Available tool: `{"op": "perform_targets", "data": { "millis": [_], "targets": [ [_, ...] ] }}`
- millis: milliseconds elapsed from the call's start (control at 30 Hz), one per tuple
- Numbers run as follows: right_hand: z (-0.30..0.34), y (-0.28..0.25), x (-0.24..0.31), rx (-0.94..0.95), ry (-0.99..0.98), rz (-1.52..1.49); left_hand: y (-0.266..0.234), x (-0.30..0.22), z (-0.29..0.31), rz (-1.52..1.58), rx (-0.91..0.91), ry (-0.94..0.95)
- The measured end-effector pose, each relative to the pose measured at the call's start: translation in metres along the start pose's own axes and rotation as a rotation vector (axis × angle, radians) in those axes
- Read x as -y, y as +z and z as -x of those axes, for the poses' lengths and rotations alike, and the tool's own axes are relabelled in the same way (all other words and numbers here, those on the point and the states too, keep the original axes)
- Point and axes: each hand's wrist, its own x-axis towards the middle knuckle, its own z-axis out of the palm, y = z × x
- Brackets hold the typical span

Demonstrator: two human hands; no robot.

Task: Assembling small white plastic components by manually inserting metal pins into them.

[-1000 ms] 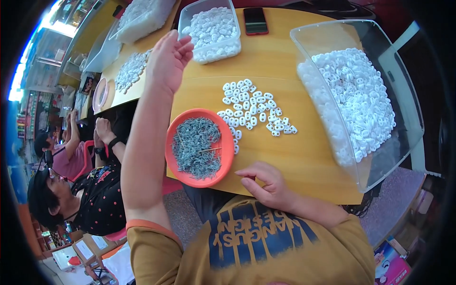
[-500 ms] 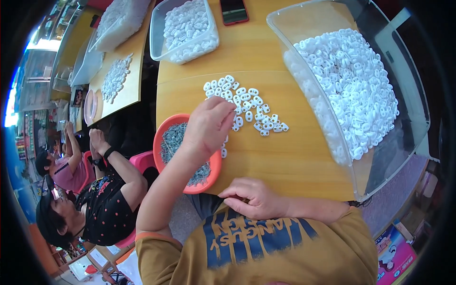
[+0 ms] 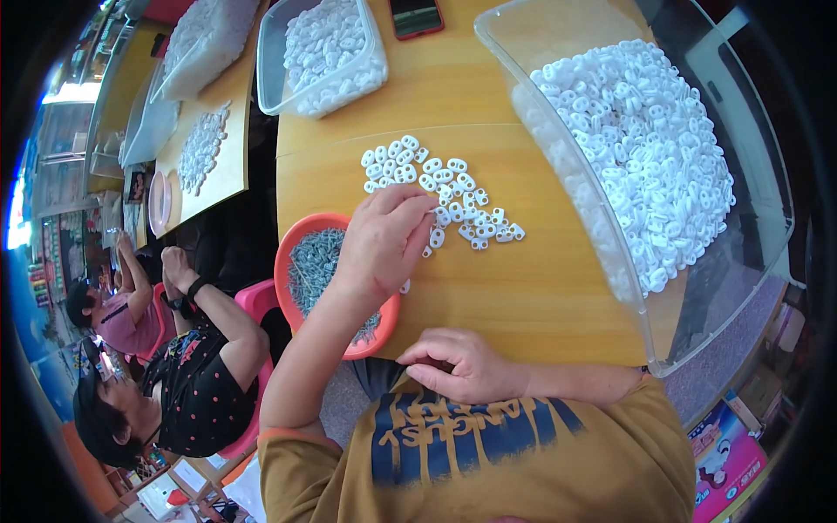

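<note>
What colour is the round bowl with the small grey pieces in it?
The bowl is orange-red, seen best in the head view.

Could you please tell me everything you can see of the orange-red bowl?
The orange-red bowl is round and shallow with a smooth rim, and looks plastic. It sits upright at the near left corner of the wooden table, holding a heap of small grey pieces. The left hand and forearm cross over it, hiding part; whether they touch it is unclear.
</note>
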Motion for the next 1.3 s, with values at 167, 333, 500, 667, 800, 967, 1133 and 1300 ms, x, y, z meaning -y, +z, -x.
{"op": "perform_targets", "data": {
  "millis": [167, 333, 500, 667, 800, 967, 1133, 1300],
  "targets": [
    [-0.001, -0.003, 0.002, 0.016, 0.050, -0.026, 0.007, -0.008, -0.005, -0.181, 0.023, 0.086],
    [0.000, -0.003, 0.002, 0.008, 0.065, -0.039, 0.006, 0.000, 0.001, -0.126, -0.006, 0.066],
    [0.001, -0.003, 0.001, 0.049, 0.103, -0.053, 0.004, 0.003, -0.008, -0.103, -0.070, 0.035],
    [0.000, -0.003, 0.001, 0.038, 0.108, -0.044, 0.005, 0.003, -0.015, -0.115, -0.081, 0.050],
    [0.001, -0.001, -0.001, 0.011, 0.085, -0.032, 0.010, 0.003, -0.022, -0.132, -0.081, 0.115],
    [0.001, 0.000, -0.001, 0.020, 0.118, -0.070, 0.014, 0.004, -0.027, -0.166, -0.010, 0.074],
    [-0.001, 0.000, 0.002, 0.047, 0.156, -0.094, 0.016, 0.006, -0.030, -0.274, 0.035, 0.055],
    [0.001, 0.007, -0.003, 0.058, 0.289, -0.201, 0.016, 0.005, -0.038, -0.325, 0.067, -0.055]
  ]
}}
